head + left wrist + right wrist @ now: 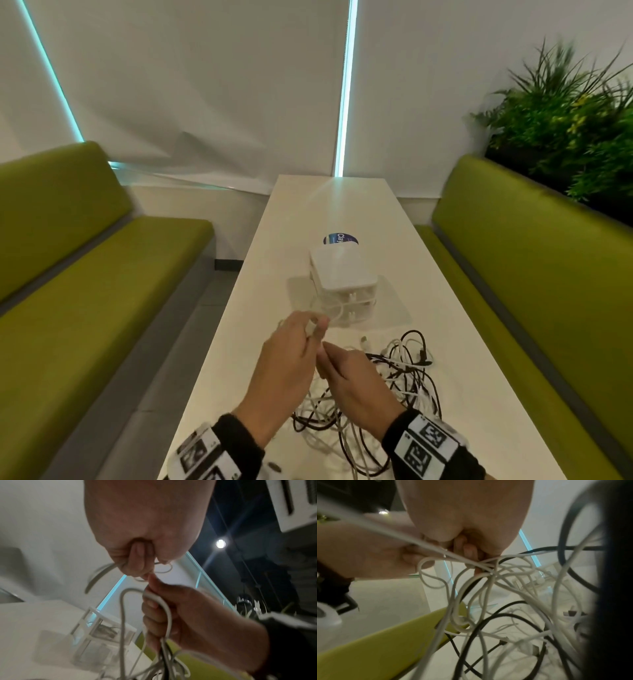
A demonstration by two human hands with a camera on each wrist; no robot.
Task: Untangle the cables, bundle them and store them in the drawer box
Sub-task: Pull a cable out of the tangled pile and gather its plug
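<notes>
Nearest, the tangled cables [383, 387] sprawl before the drawer box [344, 284]. Above them, the right hand [356, 383] pinches white strands; the left hand [291, 356], nearer the box, curls round a white cable [167, 609] rising from the pile.

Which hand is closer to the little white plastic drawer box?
Left. The left hand is raised just in front of the white plastic drawer box; the right hand sits farther back, above the tangled cables.

Glossy table [442, 274], translucent plastic drawer box [346, 274]
</notes>
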